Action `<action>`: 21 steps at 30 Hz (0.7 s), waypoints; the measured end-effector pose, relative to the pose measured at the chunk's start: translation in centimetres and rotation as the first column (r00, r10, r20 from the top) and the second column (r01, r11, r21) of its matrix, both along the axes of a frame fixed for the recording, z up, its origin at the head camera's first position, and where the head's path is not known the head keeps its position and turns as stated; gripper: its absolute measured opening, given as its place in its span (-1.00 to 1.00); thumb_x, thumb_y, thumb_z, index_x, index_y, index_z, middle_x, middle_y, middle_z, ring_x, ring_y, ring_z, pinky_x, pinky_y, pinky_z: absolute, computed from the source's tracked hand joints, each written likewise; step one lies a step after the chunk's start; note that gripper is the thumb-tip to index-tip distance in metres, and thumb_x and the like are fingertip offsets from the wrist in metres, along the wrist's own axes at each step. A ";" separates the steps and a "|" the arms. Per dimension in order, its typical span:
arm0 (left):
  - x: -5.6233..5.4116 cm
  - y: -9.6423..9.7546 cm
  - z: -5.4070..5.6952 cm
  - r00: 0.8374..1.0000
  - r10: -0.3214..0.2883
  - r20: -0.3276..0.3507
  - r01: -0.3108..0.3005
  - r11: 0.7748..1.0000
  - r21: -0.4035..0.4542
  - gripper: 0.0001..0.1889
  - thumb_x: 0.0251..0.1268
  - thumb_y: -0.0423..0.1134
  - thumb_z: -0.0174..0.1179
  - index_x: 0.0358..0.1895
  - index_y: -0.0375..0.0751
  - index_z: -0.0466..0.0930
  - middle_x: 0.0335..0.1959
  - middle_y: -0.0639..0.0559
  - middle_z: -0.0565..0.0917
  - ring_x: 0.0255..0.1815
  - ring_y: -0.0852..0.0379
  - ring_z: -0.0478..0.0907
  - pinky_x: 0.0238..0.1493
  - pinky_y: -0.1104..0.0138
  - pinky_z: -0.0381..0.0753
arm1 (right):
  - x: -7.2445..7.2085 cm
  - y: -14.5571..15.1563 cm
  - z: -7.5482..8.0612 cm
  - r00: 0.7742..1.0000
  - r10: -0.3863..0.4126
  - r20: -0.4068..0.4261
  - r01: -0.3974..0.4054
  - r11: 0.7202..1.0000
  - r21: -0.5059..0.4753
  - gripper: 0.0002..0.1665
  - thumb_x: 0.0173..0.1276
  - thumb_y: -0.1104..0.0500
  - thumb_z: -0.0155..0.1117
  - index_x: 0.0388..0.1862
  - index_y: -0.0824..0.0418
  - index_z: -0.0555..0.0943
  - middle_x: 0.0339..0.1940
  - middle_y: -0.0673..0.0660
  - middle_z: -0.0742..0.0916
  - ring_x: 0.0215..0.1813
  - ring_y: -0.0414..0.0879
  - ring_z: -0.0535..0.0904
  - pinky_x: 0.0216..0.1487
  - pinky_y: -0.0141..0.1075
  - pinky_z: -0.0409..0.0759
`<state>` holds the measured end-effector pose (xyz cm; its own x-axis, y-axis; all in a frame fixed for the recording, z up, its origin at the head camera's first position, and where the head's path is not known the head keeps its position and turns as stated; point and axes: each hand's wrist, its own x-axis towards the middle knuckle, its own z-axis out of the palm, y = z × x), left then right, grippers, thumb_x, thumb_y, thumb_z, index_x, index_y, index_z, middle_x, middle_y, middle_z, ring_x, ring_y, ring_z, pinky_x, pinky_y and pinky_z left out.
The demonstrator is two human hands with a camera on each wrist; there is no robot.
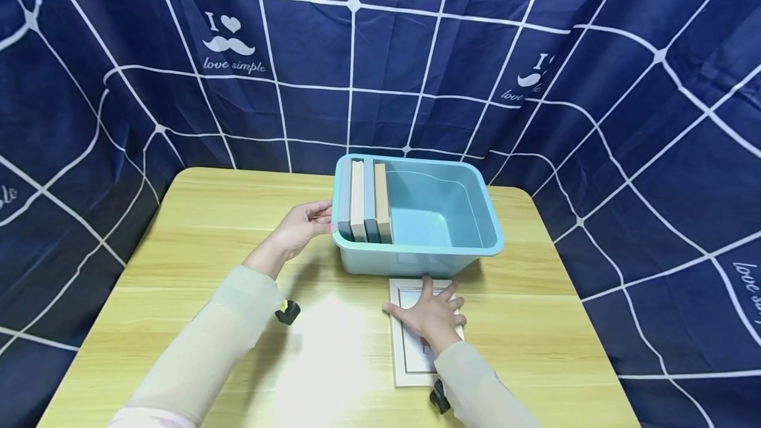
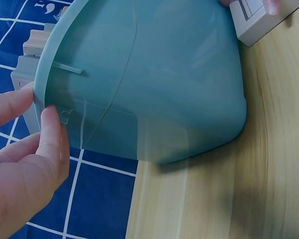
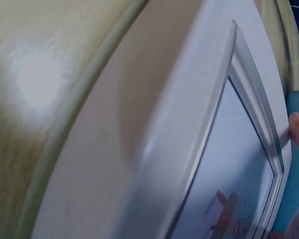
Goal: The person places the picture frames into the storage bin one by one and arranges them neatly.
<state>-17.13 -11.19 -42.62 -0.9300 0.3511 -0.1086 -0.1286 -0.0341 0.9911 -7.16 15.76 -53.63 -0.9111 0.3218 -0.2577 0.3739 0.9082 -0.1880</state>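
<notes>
A light blue plastic bin [image 1: 416, 249] stands on the table, with several books [image 1: 368, 200] upright side by side against its left end. My left hand [image 1: 303, 226] pinches the bin's left rim; in the left wrist view, fingertips [image 2: 50, 117] press the outer wall below it. A white picture frame [image 1: 401, 355] lies flat just in front of the bin. Spread across it, my right hand [image 1: 431, 312] grips its opposite edges, thumb at the left and fingers at the right. The right wrist view has the frame [image 3: 154, 164] close up, with the thumb [image 3: 298, 127] at its edge.
The light wood table [image 1: 238, 197] carries a bright glare patch in front. Dark blue curtains [image 1: 309, 51] with white lines hang behind it and along both sides. A black device [image 1: 288, 312] sits by the left wrist, another [image 1: 438, 396] by the right.
</notes>
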 end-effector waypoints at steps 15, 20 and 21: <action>0.0 0.1 0.0 1.000 0.013 -0.004 -0.013 1.000 0.003 -0.38 0.19 -0.65 0.08 0.36 -0.55 0.15 0.21 -0.43 0.37 0.18 -0.13 0.42 0.14 0.32 0.50 | -0.3 -0.3 -0.3 0.996 -0.065 -0.058 0.063 0.997 -0.032 0.52 -0.33 -0.71 0.17 0.50 0.13 0.07 0.38 0.66 -0.08 0.28 0.62 -0.03 -0.06 0.54 0.14; 0.0 0.2 -0.1 1.000 0.010 -0.007 -0.010 1.000 0.006 -0.38 0.19 -0.66 0.08 0.36 -0.55 0.14 0.22 -0.44 0.36 0.18 -0.12 0.43 0.15 0.32 0.49 | -0.4 0.0 -0.3 0.988 -0.088 -0.129 0.081 0.995 -0.059 0.36 -0.20 -0.54 0.28 0.44 0.21 0.13 0.29 0.63 0.11 0.18 0.55 0.14 -0.14 0.48 0.25; -0.1 0.2 -0.1 1.000 0.010 -0.010 -0.010 1.000 0.002 -0.38 0.20 -0.66 0.08 0.36 -0.56 0.14 0.21 -0.44 0.36 0.18 -0.12 0.43 0.15 0.32 0.49 | -0.4 0.0 -0.3 0.986 -0.093 -0.140 0.085 0.994 -0.064 0.33 -0.17 -0.52 0.29 0.43 0.23 0.13 0.27 0.62 0.14 0.17 0.53 0.16 -0.15 0.47 0.27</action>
<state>-17.20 -10.99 -42.73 -0.9346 0.3419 -0.0983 -0.1179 -0.0369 0.9923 -7.57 15.80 -53.91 -0.9083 0.3913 -0.1477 0.4181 0.8587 -0.2963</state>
